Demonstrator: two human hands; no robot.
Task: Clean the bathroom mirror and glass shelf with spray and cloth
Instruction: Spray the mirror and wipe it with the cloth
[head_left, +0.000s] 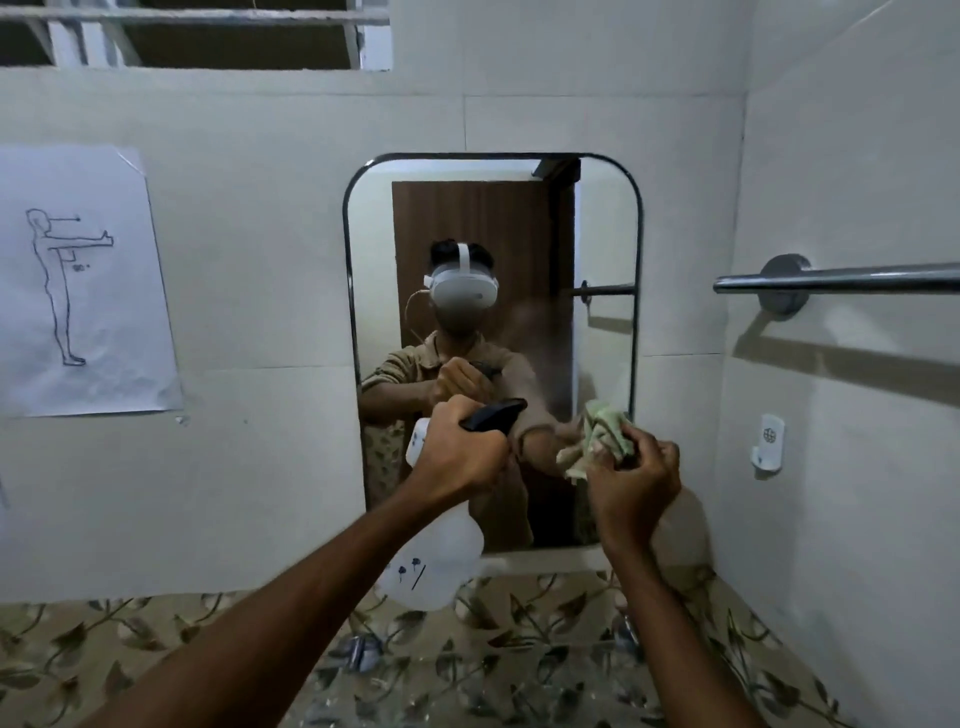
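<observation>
Mirror (493, 218): tall rectangle with rounded corners and a thin dark metal frame, fixed to the far wall of pale smooth tiles; a faint haze of mist shows on its right half. Its glass reflects a person in a white headset and a brown wooden door.

Spray bottle (441, 561): translucent white plastic, rounded body, black trigger head aimed at the mirror, held up in front of the glass's lower part. Left hand (457, 452): grip clenched round the bottle's neck and trigger.

Cloth (597, 436): crumpled soft fabric, pale green and cream, raised near the mirror's lower right corner. Right hand (634, 483): fingers curled, grasping the bunched cloth from below.

Shelf (545, 558): narrow pale ledge just beneath the mirror, partly hidden by bottle and arm.

Towel rail (841, 283): polished round metal bar on a round mount, right wall.

Paper sheet (78, 280): creased white page with a line drawing of a standing figure, taped to the left of the mirror.

Tile band (156, 654): leaf-patterned, near, low.
</observation>
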